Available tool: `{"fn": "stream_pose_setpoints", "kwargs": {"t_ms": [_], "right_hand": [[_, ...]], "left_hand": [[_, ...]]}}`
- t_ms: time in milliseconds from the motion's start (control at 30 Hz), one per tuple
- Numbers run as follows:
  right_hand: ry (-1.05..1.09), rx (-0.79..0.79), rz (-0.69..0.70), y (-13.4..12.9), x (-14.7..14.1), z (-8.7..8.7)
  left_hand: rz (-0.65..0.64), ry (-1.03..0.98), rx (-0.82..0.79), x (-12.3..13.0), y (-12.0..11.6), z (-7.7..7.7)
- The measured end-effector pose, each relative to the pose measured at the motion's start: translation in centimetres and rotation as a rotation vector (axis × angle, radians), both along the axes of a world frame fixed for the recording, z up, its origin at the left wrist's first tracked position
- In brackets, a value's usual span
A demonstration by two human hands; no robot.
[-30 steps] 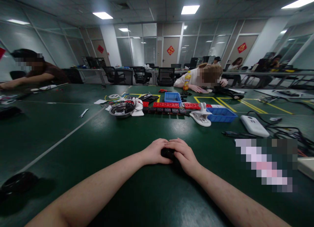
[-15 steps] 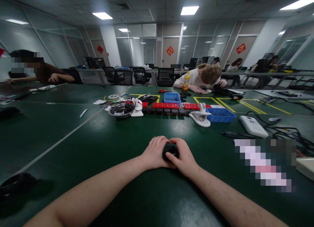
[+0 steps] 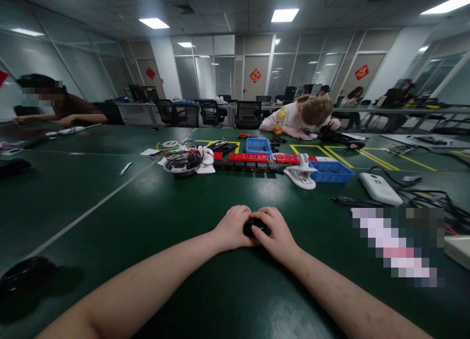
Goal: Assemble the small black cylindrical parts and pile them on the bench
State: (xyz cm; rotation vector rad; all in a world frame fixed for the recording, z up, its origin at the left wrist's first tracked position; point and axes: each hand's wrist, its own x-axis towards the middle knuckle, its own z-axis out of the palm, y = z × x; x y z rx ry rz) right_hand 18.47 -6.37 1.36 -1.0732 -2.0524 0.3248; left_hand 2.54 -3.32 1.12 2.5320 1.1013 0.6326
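Both my hands meet around a small black rounded object point(image 3: 252, 227) on the green table point(image 3: 176, 285). My left hand point(image 3: 233, 227) is wrapped round its left side, with the fingers curled behind it. From the right, my right hand point(image 3: 278, 232) grips it, the thumb lying across its front and the fingers over its top. Much of the object is hidden by the fingers, and I cannot make out its kind.
Ahead stand a red power strip row point(image 3: 248, 157), white clip bases point(image 3: 301, 172), a metal bowl point(image 3: 181, 165) and a blue bin point(image 3: 332, 171). A black round item point(image 3: 27, 275) lies left; a white box point(image 3: 380, 188) and cables lie right. A co-worker point(image 3: 308, 115) leans across the far side.
My right hand has shifted over the black object, and its ring-shaped opening no longer shows. The object looks tilted or turned. My left hand has barely moved.
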Motion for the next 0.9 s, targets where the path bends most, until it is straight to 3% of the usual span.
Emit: {"fn": "stream_pose_setpoints", "kwargs": {"t_ms": [167, 467, 900], "right_hand": [[0.025, 0.022, 0.115, 0.0, 0.3, 0.1], [0.056, 0.053, 0.255, 0.3, 0.5, 0.1], [0.063, 0.024, 0.019, 0.2, 0.0, -0.8]], "left_hand": [[-0.086, -0.044, -0.131, -0.4, 0.4, -0.1], [-0.173, 0.000, -0.103, -0.7, 0.7, -0.3], [-0.004, 0.013, -0.020, 0.0, -0.3, -0.3]]}}
